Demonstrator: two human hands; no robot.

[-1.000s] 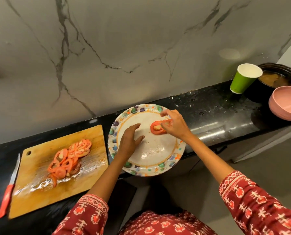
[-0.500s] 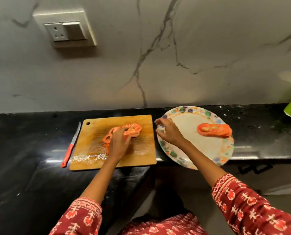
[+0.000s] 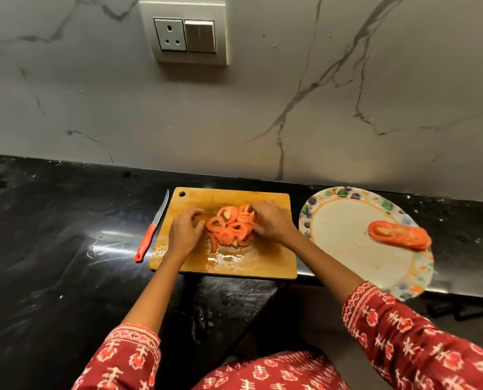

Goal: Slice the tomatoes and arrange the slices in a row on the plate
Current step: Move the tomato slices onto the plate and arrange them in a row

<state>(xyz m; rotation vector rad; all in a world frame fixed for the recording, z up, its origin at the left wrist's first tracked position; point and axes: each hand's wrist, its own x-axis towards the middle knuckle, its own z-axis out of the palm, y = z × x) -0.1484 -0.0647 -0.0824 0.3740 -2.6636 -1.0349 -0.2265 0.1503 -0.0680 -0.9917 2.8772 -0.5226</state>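
Note:
A heap of tomato slices (image 3: 229, 225) lies on the wooden cutting board (image 3: 265, 261). My left hand (image 3: 184, 232) is at the heap's left side, its curled fingers touching the slices. My right hand (image 3: 271, 220) is at the heap's right side, fingers curled round the slices there. To the right, a short overlapping row of tomato slices (image 3: 399, 235) rests on the patterned plate (image 3: 344, 220), near its right rim.
A red-handled knife (image 3: 150, 233) lies on the black counter (image 3: 52, 249) just left of the board. A wall socket (image 3: 184, 35) sits on the marble backsplash. The plate overhangs the counter's front edge.
My right hand left the plate's rim and moved left onto the slice heap. My left hand stays at the heap. The view shifted left and closer.

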